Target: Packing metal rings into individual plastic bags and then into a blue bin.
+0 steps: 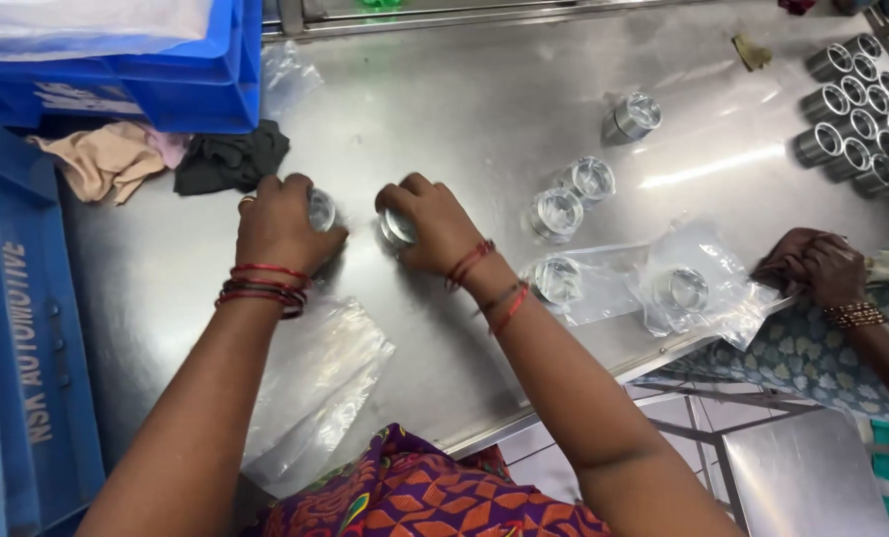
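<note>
Right now your left hand (277, 227) and right hand (433, 227) are each closed over a shiny metal ring (321, 210), (397, 228), pressed on the steel tabletop (484, 109), apparently mid-handling before bagging, so reaching a clear plastic bag (315, 383) nearby seems next.

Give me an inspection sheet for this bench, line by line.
Surface: steel table, shiny, bare in the middle.
Job's things: left metal ring and right metal ring, one in each hand; bagged rings; stacked rings.
Clutter: black cloth, beige cloth, empty plastic bag.
Grippers: left hand and right hand, each closed on a ring.
Cables: nothing seen.
Surroundings: blue crate; another person's hands.
</note>
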